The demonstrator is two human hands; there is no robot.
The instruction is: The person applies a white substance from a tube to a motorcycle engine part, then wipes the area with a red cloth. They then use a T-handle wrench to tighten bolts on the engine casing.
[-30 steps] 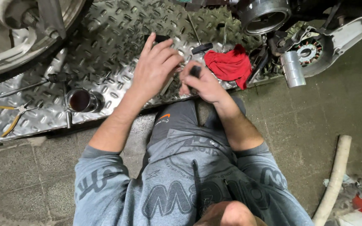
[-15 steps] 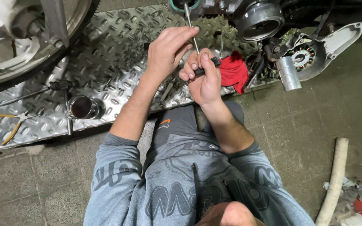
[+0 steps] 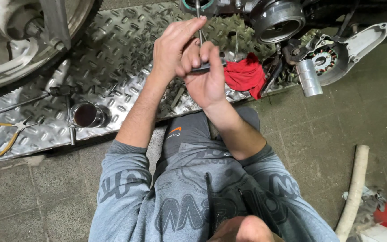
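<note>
Nearest, right hand [image 3: 207, 74]: closed round the dark crossbar of a T-handle tool [image 3: 201, 38], held up above the checker-plate floor [image 3: 122, 58].
Left hand [image 3: 171, 47]: fingers pinching the thin steel shaft just above.
Handling, judged: rigid, light, slippery if oily; best gripped at the bar, steadied along the shaft.
Beyond: red rag [image 3: 245, 74], engine casing [image 3: 276, 18].
Unclear: the shaft's tip, cut off at the top edge; what it engages is not visible.

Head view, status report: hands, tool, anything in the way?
Left hand steadying the thin metal shaft. Right hand gripping dark T-handle tool. Red rag just beside, not blocking.
</note>
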